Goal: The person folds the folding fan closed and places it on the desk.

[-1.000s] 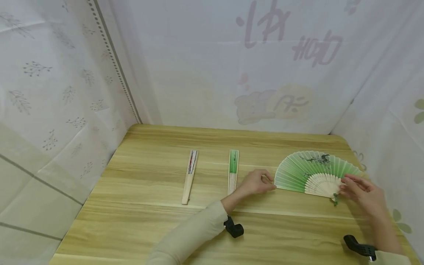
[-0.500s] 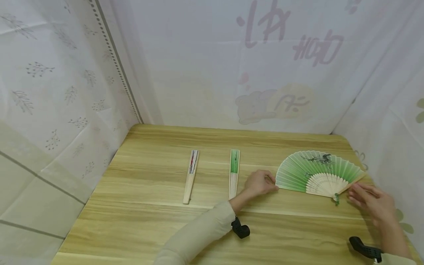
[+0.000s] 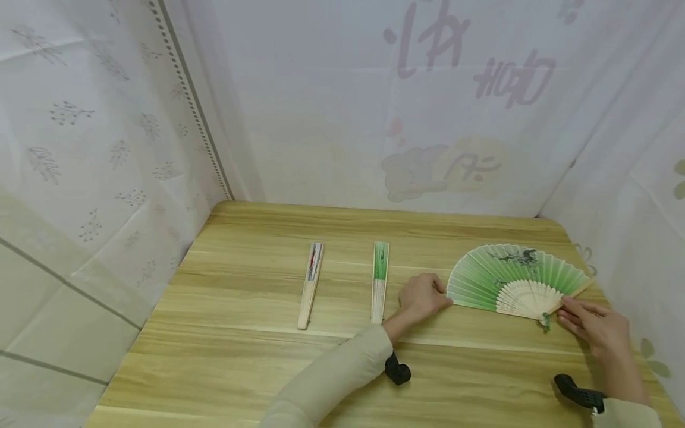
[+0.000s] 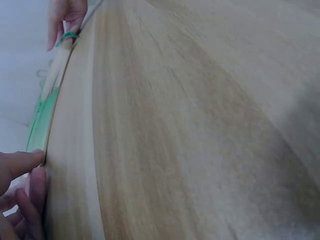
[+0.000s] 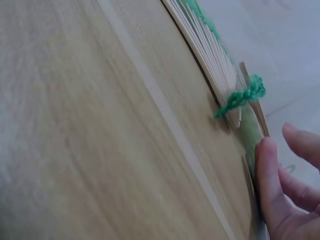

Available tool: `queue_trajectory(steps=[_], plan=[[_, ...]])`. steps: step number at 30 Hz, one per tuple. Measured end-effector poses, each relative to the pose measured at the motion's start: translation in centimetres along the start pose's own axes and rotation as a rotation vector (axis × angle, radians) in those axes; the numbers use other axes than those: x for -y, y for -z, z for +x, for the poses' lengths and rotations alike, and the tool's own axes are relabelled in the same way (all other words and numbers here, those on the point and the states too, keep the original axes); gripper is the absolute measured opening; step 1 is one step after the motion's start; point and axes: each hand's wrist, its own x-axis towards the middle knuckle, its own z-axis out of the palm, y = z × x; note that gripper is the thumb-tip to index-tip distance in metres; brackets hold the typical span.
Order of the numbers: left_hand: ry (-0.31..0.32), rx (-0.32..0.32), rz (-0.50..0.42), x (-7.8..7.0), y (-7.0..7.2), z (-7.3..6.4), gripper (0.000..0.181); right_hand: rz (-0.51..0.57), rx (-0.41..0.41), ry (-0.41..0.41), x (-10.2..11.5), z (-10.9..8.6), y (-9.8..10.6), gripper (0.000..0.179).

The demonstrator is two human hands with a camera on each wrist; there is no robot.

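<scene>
A green folding fan [image 3: 476,279] lies spread on the right side of the table, with a dark painted motif, pale slatted ribs and a green cord [image 5: 245,97] at its pivot. My left hand [image 3: 423,297] pinches its left corner; in the left wrist view the thumb [image 4: 22,162] lies above the edge and fingers are below. At the other side, my right hand [image 3: 599,327] touches the outer rib near the pivot. The right wrist view shows one fingertip [image 5: 267,147] at that rib, another finger standing apart.
Two folded fans lie on the wooden table [image 3: 214,356]: a green one [image 3: 380,267] beside my left forearm and a white one with red and dark markings [image 3: 310,285] further left. Patterned cloth [image 3: 321,119] hangs behind and at both sides.
The right hand has drawn the outer rib a little to the right and down, spreading the fan wider, then shifted slightly back left. The left hand has stayed at the left corner.
</scene>
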Motion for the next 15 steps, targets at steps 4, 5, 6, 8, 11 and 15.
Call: queue_trajectory(steps=[4, 5, 6, 8, 11, 15], plan=[[0.016, -0.014, 0.024, 0.06, -0.22, 0.29, 0.028, -0.051, -0.062, -0.017, 0.05, 0.58, -0.43, 0.016], [0.020, -0.015, 0.026, 0.07, -0.27, 0.35, 0.028, -0.063, -0.074, -0.020, 0.09, 0.69, -0.55, 0.017], [0.021, -0.016, 0.031, 0.05, -0.26, 0.38, 0.029, -0.075, -0.082, -0.022, 0.14, 0.74, -0.65, 0.017], [0.021, -0.019, 0.048, -0.08, -0.21, 0.38, 0.029, -0.087, -0.098, -0.025, 0.17, 0.71, -0.81, 0.018], [0.015, -0.013, 0.078, -0.28, -0.18, 0.36, 0.029, -0.098, -0.118, -0.032, 0.19, 0.46, -0.98, 0.022], [0.010, 0.002, 0.115, -0.56, -0.05, 0.21, 0.026, -0.103, -0.134, -0.047, 0.18, 0.45, -1.07, 0.024]])
